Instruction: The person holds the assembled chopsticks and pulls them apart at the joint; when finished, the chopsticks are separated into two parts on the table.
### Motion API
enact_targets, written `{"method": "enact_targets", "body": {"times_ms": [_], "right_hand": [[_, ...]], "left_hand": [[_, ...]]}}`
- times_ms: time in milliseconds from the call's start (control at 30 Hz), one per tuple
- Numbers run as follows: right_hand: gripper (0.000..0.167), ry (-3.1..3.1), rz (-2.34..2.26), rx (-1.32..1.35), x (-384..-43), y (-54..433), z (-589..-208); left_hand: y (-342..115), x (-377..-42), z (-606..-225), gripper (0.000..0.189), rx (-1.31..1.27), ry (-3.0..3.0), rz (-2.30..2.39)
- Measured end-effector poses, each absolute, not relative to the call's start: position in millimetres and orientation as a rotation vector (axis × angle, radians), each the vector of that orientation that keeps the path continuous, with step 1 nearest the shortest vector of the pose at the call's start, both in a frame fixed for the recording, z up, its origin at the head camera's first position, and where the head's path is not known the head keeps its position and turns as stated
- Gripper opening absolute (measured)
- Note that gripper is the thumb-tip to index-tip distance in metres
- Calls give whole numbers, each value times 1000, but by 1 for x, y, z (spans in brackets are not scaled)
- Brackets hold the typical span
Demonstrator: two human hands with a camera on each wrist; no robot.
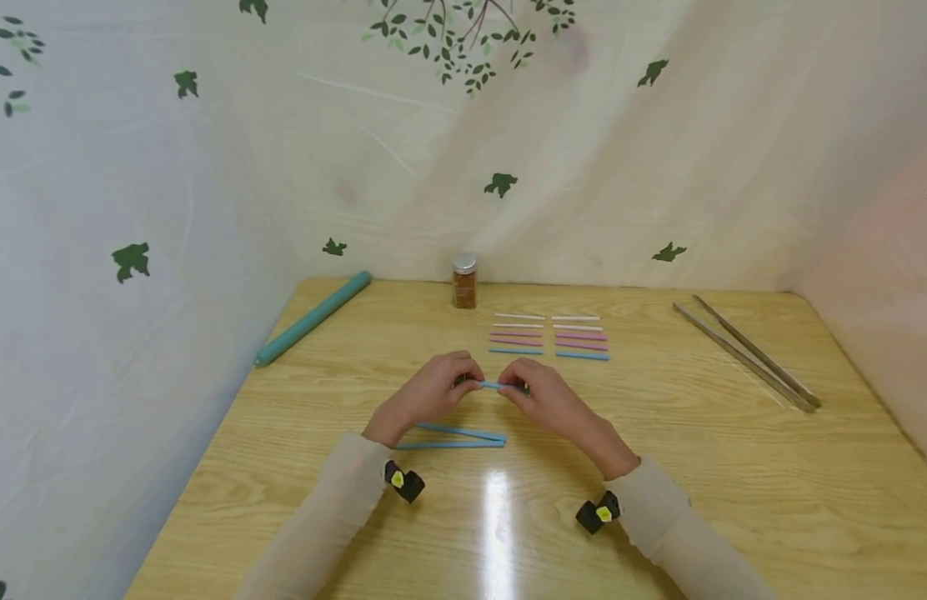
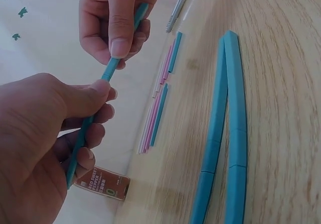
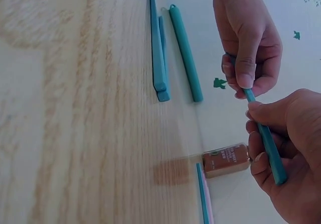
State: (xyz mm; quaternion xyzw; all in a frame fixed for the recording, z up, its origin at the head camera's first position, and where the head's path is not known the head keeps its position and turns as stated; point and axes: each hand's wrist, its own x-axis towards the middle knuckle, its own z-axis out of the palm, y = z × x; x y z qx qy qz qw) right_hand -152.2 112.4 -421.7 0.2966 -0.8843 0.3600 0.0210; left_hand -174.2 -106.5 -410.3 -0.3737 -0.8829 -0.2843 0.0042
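Note:
Both hands hold one thin blue stick a little above the table. My left hand pinches one half between thumb and fingers, and my right hand pinches the other half. The two thumbs lie close together near the stick's middle, as the left wrist view shows. Below the left forearm, two longer blue sticks rest on the table, their ends meeting in a narrow V, with fine crosswise lines on them. Beyond the hands, short white, pink and blue sticks lie in two columns.
A jar of red-brown powder with a silver lid stands at the table's back. To the left lies a green rod; to the right, metal tongs. Patterned cloth surrounds the wooden table at the back and sides.

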Motion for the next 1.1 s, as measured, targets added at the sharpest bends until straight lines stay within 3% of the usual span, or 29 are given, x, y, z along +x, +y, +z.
{"method": "enact_targets", "body": {"times_ms": [1100], "right_hand": [[6, -2697, 1107, 914, -154, 122, -420]], "left_hand": [[-103, -184, -413, 6, -1147, -2663, -1005]]}}
